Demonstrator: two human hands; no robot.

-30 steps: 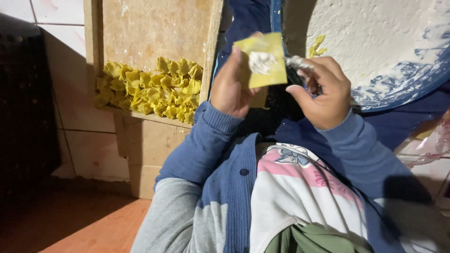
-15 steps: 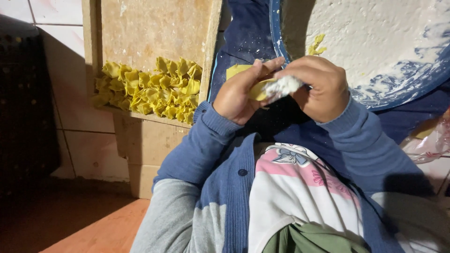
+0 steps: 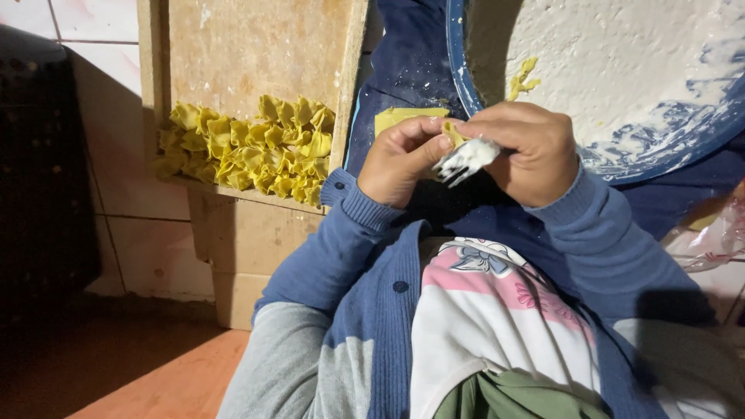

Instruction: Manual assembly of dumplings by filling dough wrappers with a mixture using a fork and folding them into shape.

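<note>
**Both hands pinching a filled yellow dough piece over the lap**

While both hands meet near frame centre, the left hand (image 3: 403,159) and right hand (image 3: 528,151) are closed together on one small yellow dough piece (image 3: 454,133), only a sliver showing between the fingertips. Left grip: thumb and fingers clenched on the dough edge. Right grip: curled tight around a white plastic fork (image 3: 466,159), its tines smeared with white filling, and it looks to press the dough too, though the exact contact is hidden.

At 12 o'clock of the hands, a flat yellow dough square (image 3: 407,118) lies on dark blue cloth (image 3: 403,70). At 1 to 2 o'clock, a big blue-rimmed basin (image 3: 459,77) coated in flour, with a few yellow dough scraps (image 3: 524,77) on it. At 9 to 10 o'clock, a heap of folded yellow dumplings (image 3: 248,147) sits along the low edge of a floured wooden tray (image 3: 256,46). At 3 o'clock, far edge, a bit of clear plastic bag (image 3: 718,233).

Handling judgement: dough piece is light, soft, thin, slightly tacky and tears easily; filling can squeeze out. Best held at the rim with fingertips, light pressure, not across the filled middle. Fork is stiff, light, slippery with filling; hold by the handle
</note>
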